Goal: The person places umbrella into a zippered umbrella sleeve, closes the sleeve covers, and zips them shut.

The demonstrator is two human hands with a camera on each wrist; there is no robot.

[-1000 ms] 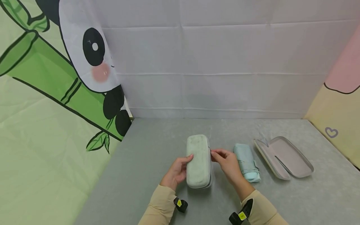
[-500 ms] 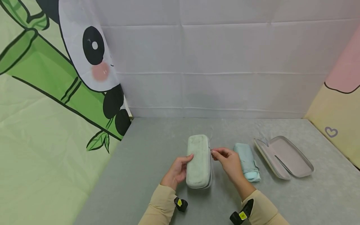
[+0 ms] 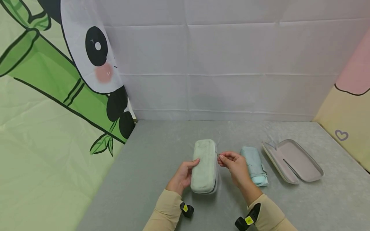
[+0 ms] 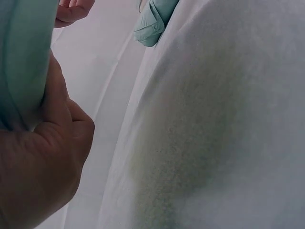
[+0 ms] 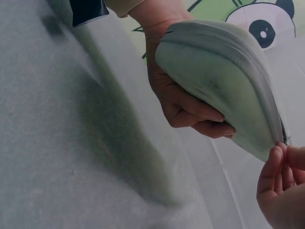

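Observation:
A pale green zip-up case (image 3: 203,166), oblong with rounded ends, is held upright over the grey table. My left hand (image 3: 182,177) grips it from the left, thumb on the front face; in the right wrist view the left fingers (image 5: 200,114) wrap its underside. At its right edge my right hand (image 3: 235,166) pinches a small zipper pull, near the upper part of the seam. The right wrist view shows those pinching fingertips (image 5: 277,151) on the zip line, which looks shut along the visible side. The case's inside is hidden.
Right of the right hand lies a rolled light-teal fabric bundle (image 3: 254,165) with a band round it. Farther right, a spread-out pinkish-beige shell case (image 3: 300,162) rests on the table (image 3: 138,179). A white cloth wall (image 3: 219,64) stands behind.
The zip case shifts very slightly in the left hand. The right hand creeps a little right and upward, still pinching at the seam. Everything on the table stays put.

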